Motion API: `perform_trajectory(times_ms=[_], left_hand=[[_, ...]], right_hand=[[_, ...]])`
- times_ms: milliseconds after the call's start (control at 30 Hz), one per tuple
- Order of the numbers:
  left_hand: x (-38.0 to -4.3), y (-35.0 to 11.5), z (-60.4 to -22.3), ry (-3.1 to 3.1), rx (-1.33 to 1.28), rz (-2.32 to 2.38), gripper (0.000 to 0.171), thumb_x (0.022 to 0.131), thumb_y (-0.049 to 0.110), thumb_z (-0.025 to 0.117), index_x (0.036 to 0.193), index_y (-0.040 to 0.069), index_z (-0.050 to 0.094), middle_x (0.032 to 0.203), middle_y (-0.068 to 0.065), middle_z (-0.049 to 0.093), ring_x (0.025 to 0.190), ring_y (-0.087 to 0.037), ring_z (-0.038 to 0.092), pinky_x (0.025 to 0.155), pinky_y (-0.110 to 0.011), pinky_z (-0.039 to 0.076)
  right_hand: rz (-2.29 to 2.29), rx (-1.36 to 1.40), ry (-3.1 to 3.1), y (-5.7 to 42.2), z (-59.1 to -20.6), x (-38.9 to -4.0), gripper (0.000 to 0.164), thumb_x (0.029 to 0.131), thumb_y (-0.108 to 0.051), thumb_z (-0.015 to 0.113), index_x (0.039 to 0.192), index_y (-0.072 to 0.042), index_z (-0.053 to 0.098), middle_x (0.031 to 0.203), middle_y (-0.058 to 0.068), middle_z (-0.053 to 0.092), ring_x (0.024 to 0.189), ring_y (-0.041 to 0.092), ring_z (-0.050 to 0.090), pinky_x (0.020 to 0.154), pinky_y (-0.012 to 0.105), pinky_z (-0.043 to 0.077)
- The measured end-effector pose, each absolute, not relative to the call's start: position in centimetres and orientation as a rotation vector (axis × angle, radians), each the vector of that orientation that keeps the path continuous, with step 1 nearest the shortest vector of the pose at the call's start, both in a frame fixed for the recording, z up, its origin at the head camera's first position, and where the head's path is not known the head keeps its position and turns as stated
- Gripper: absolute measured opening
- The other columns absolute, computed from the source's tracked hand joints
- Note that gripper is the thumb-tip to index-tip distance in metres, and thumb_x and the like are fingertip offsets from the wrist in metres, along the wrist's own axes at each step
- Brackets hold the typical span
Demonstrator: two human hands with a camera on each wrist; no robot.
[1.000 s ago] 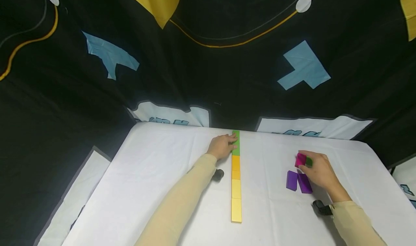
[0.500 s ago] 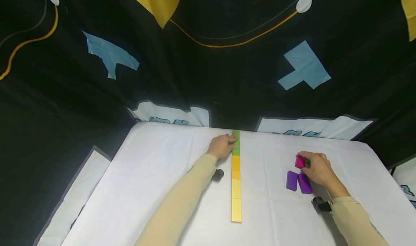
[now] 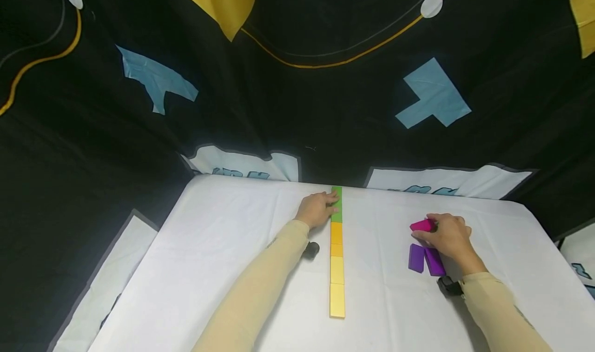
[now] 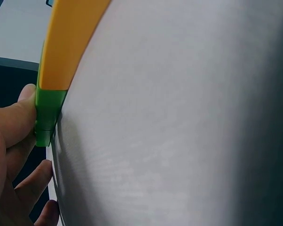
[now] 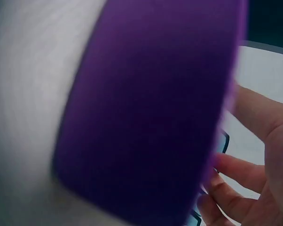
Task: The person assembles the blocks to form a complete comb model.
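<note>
A straight row of blocks runs down the white table, with green blocks (image 3: 337, 216) at the far end, then orange blocks (image 3: 336, 234) and yellow blocks (image 3: 337, 299). My left hand (image 3: 314, 210) rests its fingers against the green end; in the left wrist view the thumb (image 4: 17, 122) touches the green side. At right, my right hand (image 3: 450, 235) pinches a magenta block (image 3: 421, 225), tilted, between thumb and fingers. Two purple blocks (image 3: 416, 258) lie just below that hand, one large and blurred in the right wrist view. A green sliver by the fingers is mostly hidden.
White cloth (image 3: 223, 238) covers the table. A black curtain (image 3: 297, 114) with blue and yellow shapes hangs behind its far edge. Each wrist carries a dark camera, the right one (image 3: 449, 286) close to the purple blocks.
My right hand has shifted a little left, and the magenta block has turned and moved left with it. My left hand and the row stay as they were.
</note>
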State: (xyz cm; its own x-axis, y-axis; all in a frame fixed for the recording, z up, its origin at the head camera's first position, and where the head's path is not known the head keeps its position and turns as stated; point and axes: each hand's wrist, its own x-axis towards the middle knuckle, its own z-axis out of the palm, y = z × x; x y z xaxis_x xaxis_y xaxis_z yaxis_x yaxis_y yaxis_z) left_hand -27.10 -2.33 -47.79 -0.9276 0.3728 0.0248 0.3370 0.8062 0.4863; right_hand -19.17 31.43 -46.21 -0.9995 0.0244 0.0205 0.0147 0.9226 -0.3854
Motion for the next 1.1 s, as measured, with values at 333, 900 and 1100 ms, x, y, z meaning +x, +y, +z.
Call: perform_trajectory(times_ms=[333, 900, 1100], left_hand=[[-27.2, -2.5, -47.8, 2.908, 0.585, 0.758, 0.044, 0.098, 0.033, 0.066, 0.140, 0.022, 0.060, 0.152, 0.009, 0.047, 0.142, -0.021, 0.043, 0.120, -0.038, 0.032], [-27.3, -2.4, -47.6, 2.898, 0.586, 0.763, 0.044, 0.098, 0.032, 0.066, 0.140, 0.022, 0.060, 0.152, 0.009, 0.046, 0.143, -0.020, 0.041, 0.120, -0.039, 0.030], [-27.2, -2.3, -47.5, 2.894, 0.580, 0.781, 0.044, 0.097, 0.031, 0.067, 0.140, 0.022, 0.061, 0.152, 0.009, 0.047, 0.143, -0.021, 0.042, 0.120, -0.039, 0.032]], right_hand=[[0.604, -0.119, -3.108, 31.4, -46.4, -19.5, 0.086, 0.080, -0.047, 0.081, 0.133, 0.014, 0.052, 0.122, 0.039, 0.056, 0.106, 0.054, 0.041, 0.073, 0.059, 0.028], [0.635, -0.109, -3.028, 30.5, -46.0, -19.9, 0.081, 0.078, -0.043, 0.083, 0.130, 0.013, 0.056, 0.117, 0.035, 0.061, 0.104, 0.052, 0.044, 0.072, 0.057, 0.028], [0.653, -0.139, -3.026, 29.5, -45.8, -20.3, 0.083, 0.079, -0.045, 0.082, 0.132, 0.012, 0.054, 0.118, 0.034, 0.062, 0.107, 0.049, 0.045, 0.074, 0.056, 0.030]])
